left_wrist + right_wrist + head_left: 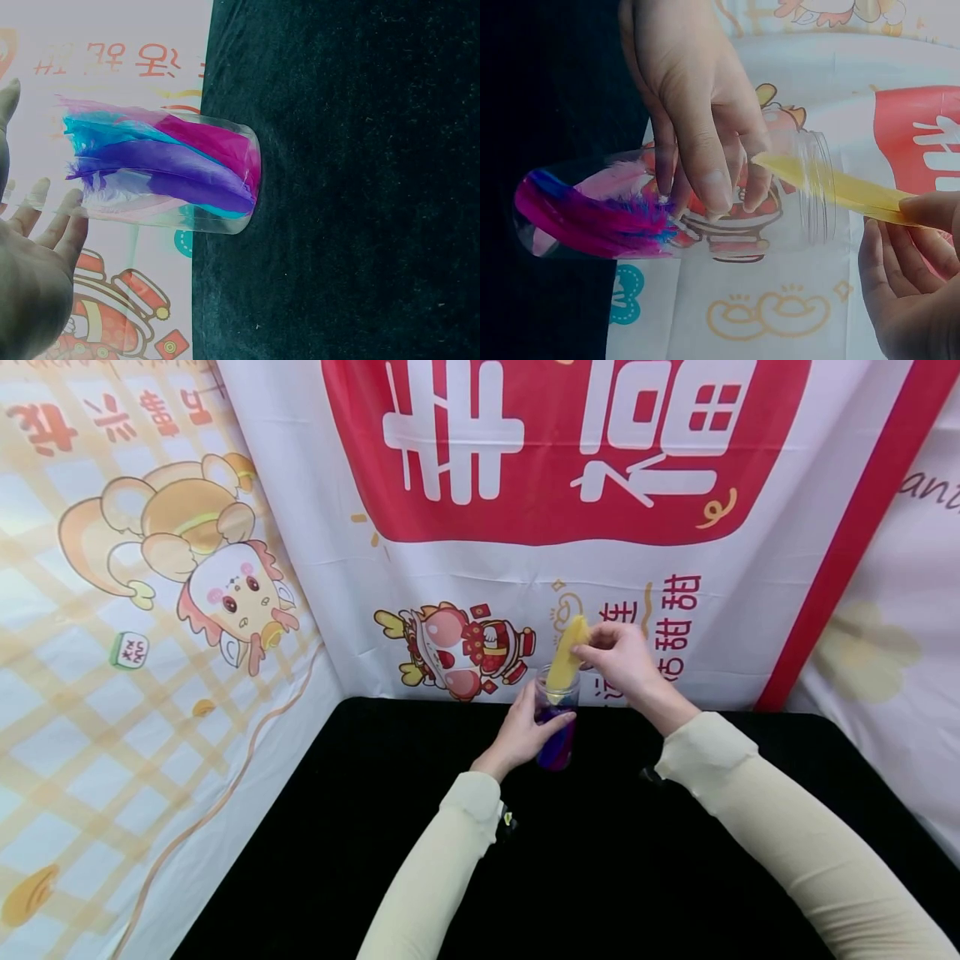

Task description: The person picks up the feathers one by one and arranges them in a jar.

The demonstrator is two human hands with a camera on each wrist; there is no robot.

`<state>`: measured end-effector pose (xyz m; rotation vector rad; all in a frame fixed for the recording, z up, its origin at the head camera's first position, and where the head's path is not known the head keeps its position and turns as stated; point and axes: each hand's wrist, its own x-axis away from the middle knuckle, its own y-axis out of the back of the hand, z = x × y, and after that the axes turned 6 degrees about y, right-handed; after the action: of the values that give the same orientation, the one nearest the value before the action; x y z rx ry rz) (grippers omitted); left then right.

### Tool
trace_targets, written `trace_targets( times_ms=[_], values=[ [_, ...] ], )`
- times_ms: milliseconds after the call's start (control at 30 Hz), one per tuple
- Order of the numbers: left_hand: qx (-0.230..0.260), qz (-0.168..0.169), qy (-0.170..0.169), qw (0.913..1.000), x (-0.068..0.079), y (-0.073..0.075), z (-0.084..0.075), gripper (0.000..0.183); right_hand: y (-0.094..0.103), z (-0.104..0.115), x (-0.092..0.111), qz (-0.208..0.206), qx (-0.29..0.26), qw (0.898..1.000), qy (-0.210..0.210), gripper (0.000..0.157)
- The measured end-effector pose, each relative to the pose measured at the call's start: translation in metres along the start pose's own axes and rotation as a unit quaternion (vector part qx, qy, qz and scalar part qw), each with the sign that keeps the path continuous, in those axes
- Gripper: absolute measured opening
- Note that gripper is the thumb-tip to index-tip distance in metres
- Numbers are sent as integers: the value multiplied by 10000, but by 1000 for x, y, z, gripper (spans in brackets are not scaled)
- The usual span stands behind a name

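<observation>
A clear jar (556,739) stands upright on the black table near its back edge. Inside its lower part lie pink, blue and purple feathers (165,161). My left hand (522,733) grips the jar's side, with thumb and fingers spread around the wall. Above the mouth, my right hand (621,658) pinches a yellow feather (567,653) near its upper end between thumb and fingers. In the right wrist view, the feather's lower tip is through the jar's threaded rim (821,187), well above the other feathers.
The black table (420,860) reaches back to a white printed cloth (465,568) hanging right behind the jar. A second cloth with a yellow check pattern (150,710) hangs along the left side. Small dark items are at both wrists.
</observation>
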<state>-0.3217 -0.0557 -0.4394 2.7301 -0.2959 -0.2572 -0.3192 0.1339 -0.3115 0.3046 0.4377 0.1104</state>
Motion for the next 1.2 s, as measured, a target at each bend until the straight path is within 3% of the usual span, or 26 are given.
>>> trace_targets(
  times_ms=[200, 367, 1200],
  values=[
    [61, 31, -78, 9999, 0, 0, 2, 68, -5, -1, -1, 104, 431, 9990, 40, 18],
    [37, 46, -166, 9998, 0, 0, 2, 63, -8, -1, -1, 355, 687, 9966, -276, 19],
    [-126, 32, -165, 9998, -2, 0, 4, 69, -10, -3, 0, 571, 1063, 9920, -363, 30]
  ],
)
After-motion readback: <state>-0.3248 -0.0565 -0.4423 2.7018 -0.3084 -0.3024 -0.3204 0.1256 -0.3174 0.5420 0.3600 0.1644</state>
